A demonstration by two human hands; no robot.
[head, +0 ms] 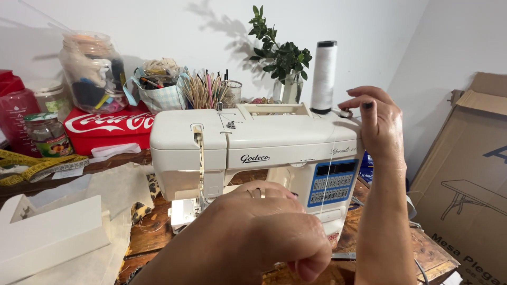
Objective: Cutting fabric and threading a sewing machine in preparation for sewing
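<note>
The left hand point(264, 232) is clenched, pinching a thin white thread point(328, 174) that runs up to the right hand point(377, 124) — its fingers curled over the cream sewing machine point(253, 142), beside a white thread cone point(323, 76). A wooden desk point(153, 232) lies beneath.

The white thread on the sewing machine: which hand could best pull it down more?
Probably the left hand: it is low in front of the sewing machine and seems to pinch the thread. The right hand is up by the thread spool.
</note>
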